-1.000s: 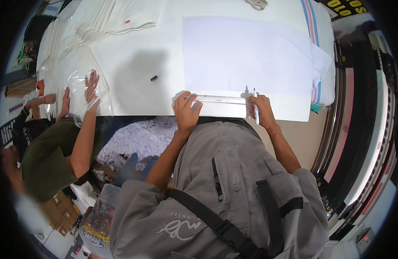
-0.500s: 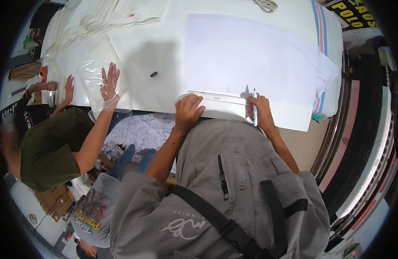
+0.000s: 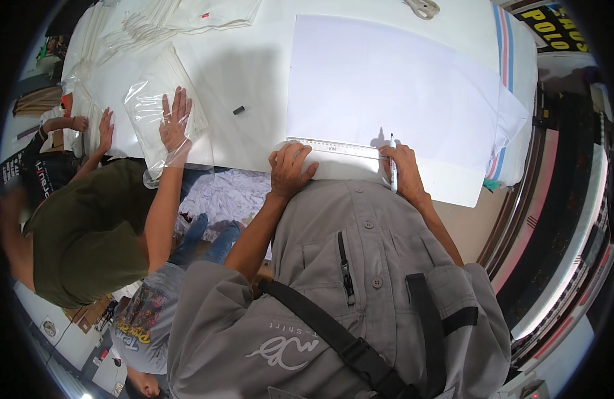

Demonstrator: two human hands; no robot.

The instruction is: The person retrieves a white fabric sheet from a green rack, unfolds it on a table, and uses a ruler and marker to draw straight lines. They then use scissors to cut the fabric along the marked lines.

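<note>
Along the near edge of a large white sheet (image 3: 387, 80) lies a clear ruler (image 3: 337, 147). My left hand (image 3: 291, 169) has its curled fingers on the ruler's left end. At the other end, my right hand (image 3: 404, 169) grips a marker (image 3: 393, 159) with a white barrel, held upright with its dark tip pointing away from me; those fingers also touch the ruler. A small black cap (image 3: 238, 110) rests on the table to the left of the sheet. Whether the sheet is paper or cloth, I cannot tell.
On my left, a co-worker's hand (image 3: 176, 120) presses on a clear plastic bag (image 3: 144, 106) over folded white cloth. More folded white cloth (image 3: 154, 20) lies at the far left. Scissors (image 3: 423, 8) sit at the back. Fabric rolls (image 3: 553, 233) stand at right.
The co-worker's hand has shifted slightly right and away from me with the plastic bag. My hands, the ruler and the marker stay almost where they were.
</note>
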